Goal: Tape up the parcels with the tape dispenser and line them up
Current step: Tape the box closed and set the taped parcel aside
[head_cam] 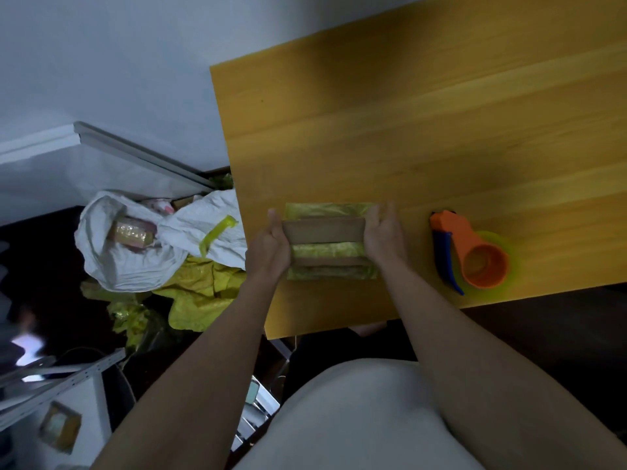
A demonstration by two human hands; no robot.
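Head view: parcel [327, 240] sits on table [407, 130] between both hands. Left hand [269, 247] grips its left end, right hand [385, 237] its right end, fingers curled over the edges, forearms converging. Tape dispenser [475, 254] lies just right of the right hand. Advice: keep flaps pressed flat and parcel square before reaching for tape.

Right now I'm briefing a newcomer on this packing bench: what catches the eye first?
The parcel, banded with yellow-green tape, sits near the wooden table's front edge, held at its ends by the left hand and right hand. The orange tape dispenser lies to its right.
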